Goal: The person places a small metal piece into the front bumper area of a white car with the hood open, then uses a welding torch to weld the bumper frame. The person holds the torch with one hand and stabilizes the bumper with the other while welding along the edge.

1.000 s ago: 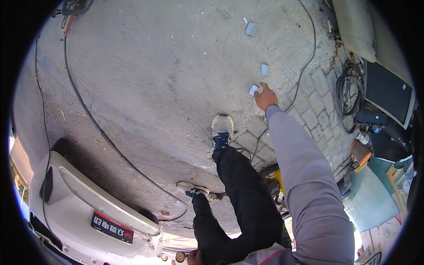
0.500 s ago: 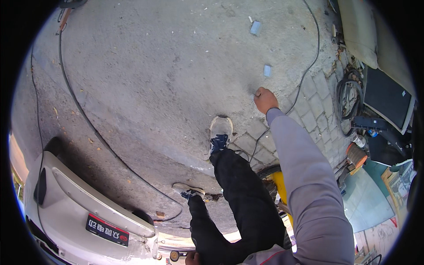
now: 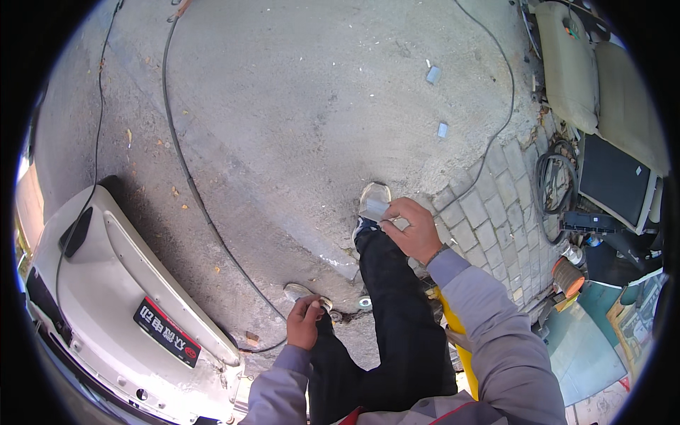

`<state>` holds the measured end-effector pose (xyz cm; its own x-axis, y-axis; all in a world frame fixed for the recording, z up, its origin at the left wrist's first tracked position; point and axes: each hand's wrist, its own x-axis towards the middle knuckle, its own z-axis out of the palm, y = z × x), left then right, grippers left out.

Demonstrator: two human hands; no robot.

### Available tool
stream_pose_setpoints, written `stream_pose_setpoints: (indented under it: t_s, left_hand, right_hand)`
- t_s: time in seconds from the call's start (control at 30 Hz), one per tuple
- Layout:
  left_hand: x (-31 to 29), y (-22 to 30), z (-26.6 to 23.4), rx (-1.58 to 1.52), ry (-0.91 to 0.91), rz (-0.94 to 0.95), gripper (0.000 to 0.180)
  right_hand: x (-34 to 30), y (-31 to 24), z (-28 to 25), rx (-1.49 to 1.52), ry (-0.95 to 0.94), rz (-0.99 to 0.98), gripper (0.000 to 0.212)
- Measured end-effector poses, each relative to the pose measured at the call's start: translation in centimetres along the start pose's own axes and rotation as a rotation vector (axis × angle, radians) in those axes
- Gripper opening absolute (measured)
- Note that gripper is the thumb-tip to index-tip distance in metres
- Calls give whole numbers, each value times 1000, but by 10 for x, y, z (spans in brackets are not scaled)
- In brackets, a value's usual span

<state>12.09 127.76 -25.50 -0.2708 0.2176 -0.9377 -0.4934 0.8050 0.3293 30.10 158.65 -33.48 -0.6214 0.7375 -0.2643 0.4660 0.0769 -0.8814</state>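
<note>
My right hand (image 3: pixel 414 228) is above my forward shoe (image 3: pixel 375 191), its thumb and fingers pinching a small flat grey rectangular piece (image 3: pixel 373 207). The piece overlaps the shoe from above; its exact kind does not show. Lower and to the left, my left hand (image 3: pixel 303 327) hangs beside my dark trousers (image 3: pixel 397 304), fingers drawn together. What it holds, if anything, is too small to name. A white car bumper (image 3: pixel 120 283) with a black and red plate (image 3: pixel 167 333) is at the lower left, nearest my left hand.
Two small blue blocks (image 3: pixel 433 74) lie on the concrete ahead. A thick black cable (image 3: pixel 188 177) runs down the left. At right are grey paving bricks (image 3: pixel 496 212), a coiled hose (image 3: pixel 552 177), car seats (image 3: pixel 567 64), an orange-ended roll (image 3: pixel 568 276) and a glass pane (image 3: pixel 581 350).
My right hand has come back toward my body and over the shoe, now showing the grey piece. My left hand has risen into view from the lower edge. The view has shifted.
</note>
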Motion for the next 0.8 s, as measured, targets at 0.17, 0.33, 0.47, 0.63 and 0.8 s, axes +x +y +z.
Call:
stream_pose_setpoints:
  t_s: [0.17,0.33,0.47,0.63,0.8]
  left_hand:
    - [7,110,26,-247,-111,-6,47]
    - [-24,127,21,-434,-278,-126,43]
    - [-27,108,32,-590,-235,-144,19]
    - [13,87,53,-527,-29,-140,6]
    - [71,76,72,-289,91,-81,11]
  right_hand:
    - [-25,-82,20,57,-125,-137,23]
    - [-45,-123,32,32,-178,-303,25]
    - [-51,-130,39,-42,-225,-450,25]
    - [-57,-86,25,-58,-203,-368,25]
    - [-19,75,-10,-226,0,326,31]
